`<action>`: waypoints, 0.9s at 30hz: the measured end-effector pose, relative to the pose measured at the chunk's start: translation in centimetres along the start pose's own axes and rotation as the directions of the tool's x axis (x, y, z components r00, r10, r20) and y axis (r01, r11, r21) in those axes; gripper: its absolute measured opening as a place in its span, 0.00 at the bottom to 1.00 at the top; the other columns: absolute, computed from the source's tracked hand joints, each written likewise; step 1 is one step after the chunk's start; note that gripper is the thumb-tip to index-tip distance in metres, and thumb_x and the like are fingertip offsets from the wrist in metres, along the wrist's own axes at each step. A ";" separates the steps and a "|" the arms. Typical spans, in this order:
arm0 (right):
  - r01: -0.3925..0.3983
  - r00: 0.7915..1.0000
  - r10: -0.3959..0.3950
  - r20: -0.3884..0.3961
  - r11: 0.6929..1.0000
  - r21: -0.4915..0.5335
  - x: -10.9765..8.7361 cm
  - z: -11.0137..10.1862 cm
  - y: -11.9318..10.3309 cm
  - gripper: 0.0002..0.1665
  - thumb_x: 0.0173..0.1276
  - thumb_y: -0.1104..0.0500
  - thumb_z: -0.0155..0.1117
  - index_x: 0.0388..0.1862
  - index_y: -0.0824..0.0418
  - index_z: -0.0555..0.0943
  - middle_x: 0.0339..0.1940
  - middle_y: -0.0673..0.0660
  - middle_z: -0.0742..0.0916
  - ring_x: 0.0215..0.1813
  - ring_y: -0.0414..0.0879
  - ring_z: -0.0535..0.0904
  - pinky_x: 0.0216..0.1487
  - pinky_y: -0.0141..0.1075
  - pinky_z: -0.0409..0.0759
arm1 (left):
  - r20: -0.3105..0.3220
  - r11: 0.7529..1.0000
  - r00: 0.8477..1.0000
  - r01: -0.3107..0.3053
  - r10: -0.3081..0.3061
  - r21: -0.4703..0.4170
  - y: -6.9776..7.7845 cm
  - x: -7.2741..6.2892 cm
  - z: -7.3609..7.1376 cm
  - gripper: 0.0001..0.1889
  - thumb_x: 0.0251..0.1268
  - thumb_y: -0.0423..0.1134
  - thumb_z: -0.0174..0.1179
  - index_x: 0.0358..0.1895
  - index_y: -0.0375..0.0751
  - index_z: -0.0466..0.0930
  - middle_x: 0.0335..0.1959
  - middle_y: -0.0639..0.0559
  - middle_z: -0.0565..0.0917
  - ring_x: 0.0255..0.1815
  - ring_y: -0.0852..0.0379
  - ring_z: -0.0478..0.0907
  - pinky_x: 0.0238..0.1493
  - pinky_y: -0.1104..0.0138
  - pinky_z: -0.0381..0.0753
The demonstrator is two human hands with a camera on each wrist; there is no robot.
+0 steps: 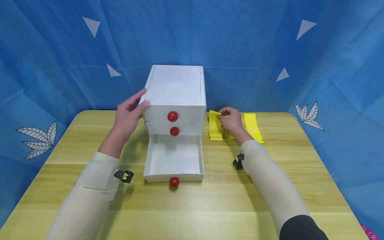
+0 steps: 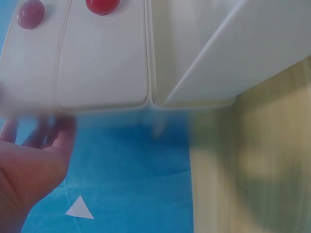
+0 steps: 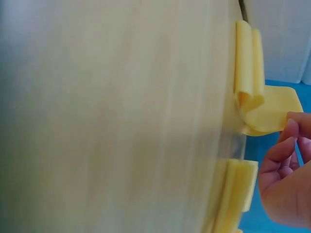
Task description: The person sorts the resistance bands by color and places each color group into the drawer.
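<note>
A white cabinet (image 1: 177, 83) with red knobs stands on the table. Its bottom drawer (image 1: 175, 158) is pulled out, with nothing inside; the two drawers above are closed. My left hand (image 1: 126, 118) rests against the cabinet's left side, its thumb at the upper front corner. In the left wrist view the fingers of that hand (image 2: 39, 165) touch the cabinet's side. To the right of the cabinet, my right hand (image 1: 231, 120) pinches the far end of a folded yellow band (image 1: 214, 128). The right wrist view has the band's end (image 3: 269, 109) lifted between thumb and fingers.
Another folded yellow band (image 1: 252, 126) lies farther right, and part of a third (image 1: 232, 136) shows below my right hand. The wooden table (image 1: 228, 206) ends at a blue curtain (image 1: 240, 50) behind the cabinet. The drawer's red knob (image 1: 174, 182) sticks out toward me.
</note>
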State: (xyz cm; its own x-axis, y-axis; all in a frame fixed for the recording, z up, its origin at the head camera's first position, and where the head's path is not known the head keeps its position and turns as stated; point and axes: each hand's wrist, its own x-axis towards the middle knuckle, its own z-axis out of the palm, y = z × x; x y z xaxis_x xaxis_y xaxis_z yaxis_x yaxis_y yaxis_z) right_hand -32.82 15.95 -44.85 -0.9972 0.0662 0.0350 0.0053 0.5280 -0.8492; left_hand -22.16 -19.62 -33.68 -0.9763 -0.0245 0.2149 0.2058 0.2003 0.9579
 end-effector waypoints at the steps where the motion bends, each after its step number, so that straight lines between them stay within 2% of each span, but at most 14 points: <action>1: 0.002 1.000 -0.002 -0.003 1.000 0.002 -0.2 -0.2 0.0 0.07 0.70 0.60 0.68 0.44 0.60 0.83 0.45 0.58 0.83 0.49 0.54 0.76 0.40 0.40 0.81 | 0.002 1.000 1.000 0.002 -0.002 0.000 0.0 0.0 0.0 0.28 0.72 0.49 0.62 0.74 0.57 0.70 0.74 0.53 0.67 0.71 0.51 0.67 0.64 0.50 0.72; 8: 0.060 0.998 -0.060 -0.022 0.998 0.014 -1.7 -1.7 -0.7 0.08 0.70 0.59 0.68 0.44 0.61 0.84 0.44 0.58 0.83 0.49 0.53 0.77 0.44 0.42 0.80 | -0.010 1.000 1.000 0.003 -0.003 -0.015 0.0 0.0 0.0 0.28 0.72 0.48 0.62 0.73 0.56 0.70 0.74 0.52 0.68 0.70 0.51 0.67 0.64 0.51 0.71; 11: 0.053 0.998 -0.052 -0.028 0.998 0.026 -2.5 -2.3 -1.2 0.08 0.70 0.59 0.68 0.44 0.61 0.83 0.44 0.58 0.82 0.47 0.53 0.78 0.44 0.43 0.82 | -0.006 1.000 1.000 0.008 -0.008 -0.017 0.0 0.0 0.0 0.28 0.72 0.48 0.62 0.74 0.56 0.70 0.74 0.52 0.67 0.71 0.51 0.66 0.65 0.51 0.71; 17: 0.048 0.998 -0.044 -0.034 0.992 0.120 -4.0 -3.1 -2.0 0.09 0.70 0.60 0.68 0.46 0.62 0.83 0.43 0.59 0.82 0.42 0.56 0.82 0.42 0.44 0.84 | -0.011 1.000 1.000 0.020 -0.020 -0.017 -0.1 -0.1 -0.1 0.28 0.72 0.49 0.62 0.74 0.57 0.70 0.74 0.52 0.67 0.70 0.51 0.67 0.65 0.51 0.71; 21: 0.059 0.997 -0.049 -0.057 0.983 0.175 -5.1 -3.8 -2.5 0.10 0.69 0.59 0.69 0.46 0.62 0.83 0.41 0.58 0.82 0.38 0.54 0.82 0.43 0.46 0.84 | -0.014 1.000 1.000 0.015 -0.016 -0.018 -0.2 -0.1 0.0 0.28 0.72 0.49 0.62 0.74 0.57 0.70 0.74 0.52 0.68 0.70 0.51 0.67 0.65 0.51 0.71; 27: 0.073 0.995 -0.056 -0.084 0.971 0.226 -6.8 -5.2 -3.4 0.11 0.68 0.59 0.70 0.46 0.62 0.83 0.42 0.57 0.82 0.38 0.53 0.81 0.40 0.40 0.84 | -0.010 1.000 1.000 0.006 -0.007 -0.027 -0.1 -0.1 0.1 0.28 0.72 0.48 0.61 0.74 0.56 0.70 0.74 0.51 0.68 0.70 0.50 0.67 0.65 0.51 0.71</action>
State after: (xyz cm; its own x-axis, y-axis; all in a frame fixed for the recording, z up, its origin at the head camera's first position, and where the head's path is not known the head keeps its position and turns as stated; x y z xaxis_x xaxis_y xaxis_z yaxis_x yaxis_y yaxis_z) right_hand -25.66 18.08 -39.49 -0.9862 0.1075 0.1262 -0.0849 0.3265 -0.9414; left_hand -22.15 -19.50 -33.86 -0.9769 -0.0358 0.2105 0.2013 0.1740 0.9639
